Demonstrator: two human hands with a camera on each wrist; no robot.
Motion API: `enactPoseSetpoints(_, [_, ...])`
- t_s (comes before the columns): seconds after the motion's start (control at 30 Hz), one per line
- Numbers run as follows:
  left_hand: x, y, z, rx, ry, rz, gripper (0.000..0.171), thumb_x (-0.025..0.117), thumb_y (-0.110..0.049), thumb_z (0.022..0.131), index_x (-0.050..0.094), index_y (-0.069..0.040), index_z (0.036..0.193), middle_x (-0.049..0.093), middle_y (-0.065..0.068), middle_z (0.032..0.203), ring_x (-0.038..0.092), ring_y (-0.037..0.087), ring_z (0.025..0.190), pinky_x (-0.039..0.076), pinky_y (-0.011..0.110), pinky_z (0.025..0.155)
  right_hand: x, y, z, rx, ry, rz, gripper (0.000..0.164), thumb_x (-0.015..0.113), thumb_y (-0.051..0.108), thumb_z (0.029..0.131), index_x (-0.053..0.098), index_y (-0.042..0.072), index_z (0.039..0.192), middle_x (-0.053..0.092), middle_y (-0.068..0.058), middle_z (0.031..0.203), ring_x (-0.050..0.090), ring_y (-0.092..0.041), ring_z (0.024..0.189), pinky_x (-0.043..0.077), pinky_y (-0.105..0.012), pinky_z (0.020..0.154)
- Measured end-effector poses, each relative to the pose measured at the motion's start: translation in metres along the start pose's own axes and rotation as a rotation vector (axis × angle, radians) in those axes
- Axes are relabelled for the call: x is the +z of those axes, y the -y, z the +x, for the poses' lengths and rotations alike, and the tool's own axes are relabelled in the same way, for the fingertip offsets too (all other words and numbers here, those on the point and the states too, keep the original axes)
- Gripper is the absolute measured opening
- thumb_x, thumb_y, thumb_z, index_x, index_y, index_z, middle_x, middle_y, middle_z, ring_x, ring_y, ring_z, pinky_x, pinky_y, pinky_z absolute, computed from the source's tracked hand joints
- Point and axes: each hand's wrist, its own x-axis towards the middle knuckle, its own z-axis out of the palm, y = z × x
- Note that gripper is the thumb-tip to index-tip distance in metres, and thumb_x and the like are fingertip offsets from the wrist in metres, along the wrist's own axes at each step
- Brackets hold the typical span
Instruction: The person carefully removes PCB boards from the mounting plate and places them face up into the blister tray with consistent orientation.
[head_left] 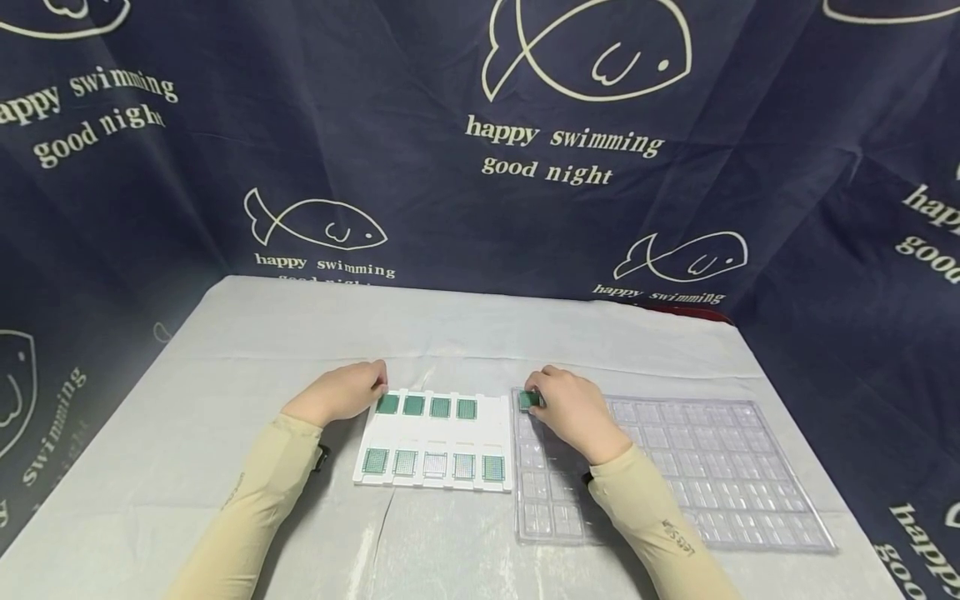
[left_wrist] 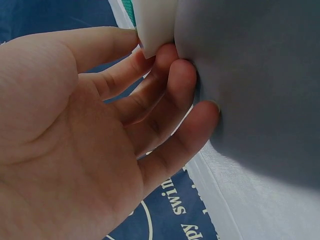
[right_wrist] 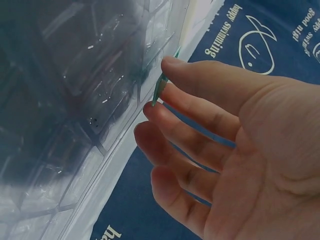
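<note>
In the head view, my left hand is at the upper left corner of a white tray. The left wrist view shows the thumb and fingertips pinching the edge of that tray. Green perforated circuit boards sit on it in two rows, several in each. Over the upper left compartment of a clear plastic compartment box, my right hand pinches one small green circuit board. That board appears edge-on and tilted between thumb and fingertips in the right wrist view.
The white tray and the clear box stand side by side on a table with a pale cloth. A dark blue curtain printed with fish and words surrounds the table. Something dark red shows at the back right edge.
</note>
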Motion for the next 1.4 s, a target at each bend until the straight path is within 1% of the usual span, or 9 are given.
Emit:
enactPoseSetpoints(0.57, [-0.0022,-0.0026,-0.0016,-0.011,0.014,-0.015,0.012,0.056,-0.016,0.102,0.062,-0.006,0.102,0.07,0.009,0.098,0.067,0.026,0.094,0.055,0.05,0.09,0.0027,0.0013,-0.0007,0.003,0.009,0.007,0.03,0.088,0.017,0.077,0.074,0.011,0.103,0.071,-0.004,0.095,0.071,-0.025,0.083,0.058,-0.043,0.068])
enactPoseSetpoints(0.77, [-0.0013,-0.0037,-0.0024,-0.019,0.016,-0.015,0.012,0.056,-0.016,0.102,0.062,-0.006,0.102,0.07,0.009,0.098,0.066,0.024,0.091,0.055,0.049,0.09,0.0029,0.0021,-0.0015,0.014,0.034,0.007,0.03,0.088,0.018,0.078,0.074,0.012,0.103,0.07,-0.004,0.095,0.07,-0.023,0.081,0.058,-0.042,0.067])
enactPoseSetpoints(1.07, [-0.0022,-0.0043,-0.0016,-0.035,0.018,-0.018,0.012,0.055,-0.017,0.102,0.061,-0.006,0.103,0.069,0.008,0.098,0.065,0.023,0.091,0.055,0.049,0.09,0.0033,0.0031,-0.0005,0.02,0.044,-0.005,0.032,0.087,0.021,0.079,0.073,0.011,0.105,0.07,-0.004,0.096,0.07,-0.024,0.081,0.058,-0.042,0.066])
enactPoseSetpoints(1.4, [-0.0011,-0.0026,-0.0009,-0.033,0.012,-0.009,0.012,0.055,-0.017,0.102,0.061,-0.007,0.102,0.068,0.008,0.096,0.064,0.022,0.089,0.055,0.048,0.089,0.0035,0.0032,-0.0004,0.027,0.058,-0.003,0.033,0.087,0.023,0.079,0.073,0.011,0.106,0.069,-0.005,0.097,0.07,-0.025,0.082,0.058,-0.043,0.066])
